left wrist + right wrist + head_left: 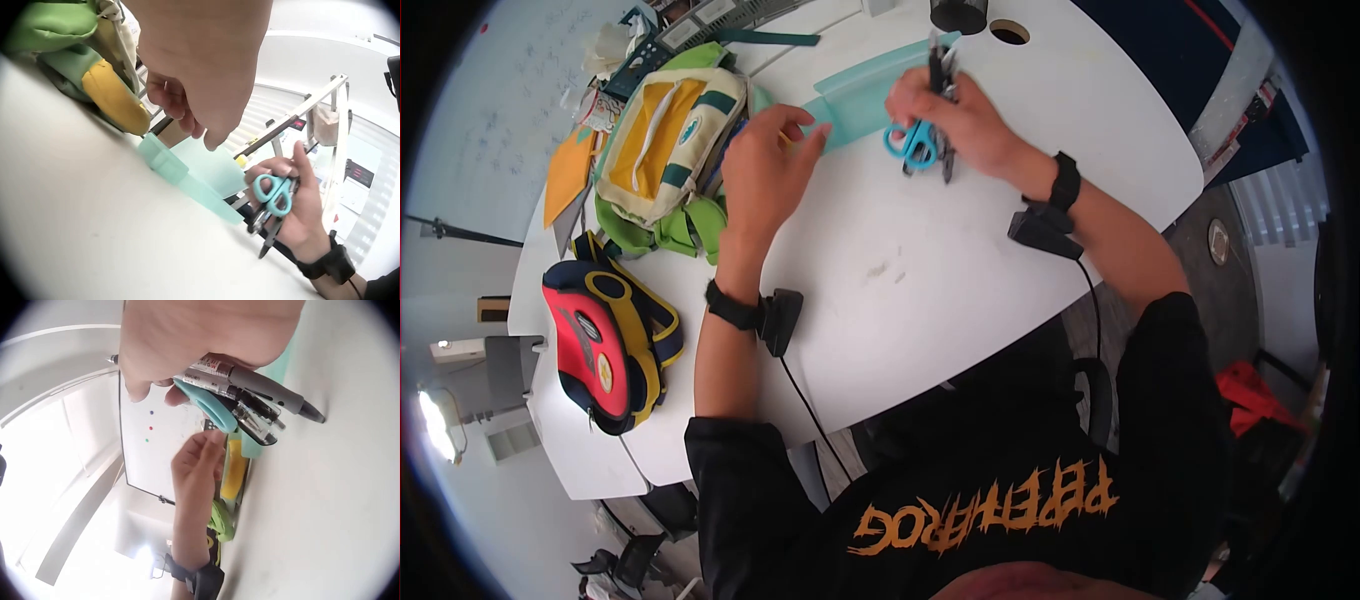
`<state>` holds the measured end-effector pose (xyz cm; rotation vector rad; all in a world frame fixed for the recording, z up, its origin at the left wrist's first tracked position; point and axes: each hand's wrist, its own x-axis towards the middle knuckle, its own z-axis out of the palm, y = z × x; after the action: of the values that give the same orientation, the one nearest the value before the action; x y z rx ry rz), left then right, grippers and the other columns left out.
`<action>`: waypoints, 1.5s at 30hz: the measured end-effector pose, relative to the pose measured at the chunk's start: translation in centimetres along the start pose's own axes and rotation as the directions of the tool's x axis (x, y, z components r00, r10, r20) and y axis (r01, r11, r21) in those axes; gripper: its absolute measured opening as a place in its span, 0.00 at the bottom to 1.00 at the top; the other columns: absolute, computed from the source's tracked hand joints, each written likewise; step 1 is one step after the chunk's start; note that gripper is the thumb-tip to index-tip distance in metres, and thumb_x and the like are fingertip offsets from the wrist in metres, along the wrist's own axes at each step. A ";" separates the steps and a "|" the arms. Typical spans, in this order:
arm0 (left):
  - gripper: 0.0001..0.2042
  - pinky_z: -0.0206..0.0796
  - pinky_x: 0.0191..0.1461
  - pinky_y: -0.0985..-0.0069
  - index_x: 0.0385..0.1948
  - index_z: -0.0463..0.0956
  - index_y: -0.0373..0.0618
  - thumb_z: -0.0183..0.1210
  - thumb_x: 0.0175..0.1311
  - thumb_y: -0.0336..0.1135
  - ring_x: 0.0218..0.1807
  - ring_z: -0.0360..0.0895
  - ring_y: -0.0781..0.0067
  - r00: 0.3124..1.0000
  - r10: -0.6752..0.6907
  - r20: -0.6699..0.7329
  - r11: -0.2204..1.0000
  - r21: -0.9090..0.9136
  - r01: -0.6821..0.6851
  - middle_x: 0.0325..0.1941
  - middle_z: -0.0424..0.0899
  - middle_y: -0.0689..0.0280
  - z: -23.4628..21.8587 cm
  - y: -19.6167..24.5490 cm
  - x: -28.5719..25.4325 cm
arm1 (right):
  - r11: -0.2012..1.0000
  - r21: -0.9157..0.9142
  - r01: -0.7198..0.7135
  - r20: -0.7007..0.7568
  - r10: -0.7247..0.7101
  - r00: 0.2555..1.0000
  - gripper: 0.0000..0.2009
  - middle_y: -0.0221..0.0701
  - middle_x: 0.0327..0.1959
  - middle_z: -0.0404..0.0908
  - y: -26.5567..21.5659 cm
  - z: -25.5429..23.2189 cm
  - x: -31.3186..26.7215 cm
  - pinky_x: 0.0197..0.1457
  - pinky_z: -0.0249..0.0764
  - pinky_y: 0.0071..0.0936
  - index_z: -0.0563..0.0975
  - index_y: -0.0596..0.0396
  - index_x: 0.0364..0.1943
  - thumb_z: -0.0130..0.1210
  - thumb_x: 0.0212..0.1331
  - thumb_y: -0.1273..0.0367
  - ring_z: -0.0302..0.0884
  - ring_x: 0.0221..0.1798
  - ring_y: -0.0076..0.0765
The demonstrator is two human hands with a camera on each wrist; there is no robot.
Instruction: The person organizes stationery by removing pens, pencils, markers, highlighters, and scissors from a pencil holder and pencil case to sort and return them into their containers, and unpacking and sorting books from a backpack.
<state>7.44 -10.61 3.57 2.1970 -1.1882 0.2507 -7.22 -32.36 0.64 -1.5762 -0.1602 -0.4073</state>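
My right hand [975, 125] grips a bundle of several pens [269, 387] together with blue-handled scissors [912, 146]; the scissor loops stick out below the fingers. This bundle is over the near right end of a translucent teal case [870, 85] lying on the table. At the case's left end is my left hand [765, 175], its fingers loosely bent and apart from the thumb, with nothing seen between them. In the left wrist view, the teal case [200, 197] lies beyond the left fingertips, and the scissors [275, 195] show against the right palm.
A white, yellow and green bag [665, 145] lies left of my left hand. Nearer on the left is a red and navy bag [605, 345]. An orange envelope [568, 175], a dark basket [635, 65] and a black cup [960, 14] stand or lie at the far side.
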 end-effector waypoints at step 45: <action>0.24 0.76 0.50 0.64 0.45 0.87 0.45 0.78 0.48 0.48 0.44 0.86 0.57 0.865 -0.137 0.482 0.956 0.292 -0.011 0.40 0.89 0.61 -4.7 1.3 -0.6 | 0.927 -0.313 -0.208 0.080 0.244 0.967 0.14 0.28 0.38 0.87 0.6 -2.7 0.9 0.45 0.81 0.22 0.85 0.56 0.47 0.67 0.72 0.60 0.86 0.39 0.23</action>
<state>6.64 -7.83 7.58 2.6533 -1.4146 -0.2081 -6.59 -35.24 0.37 -1.8992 -0.0036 -0.1607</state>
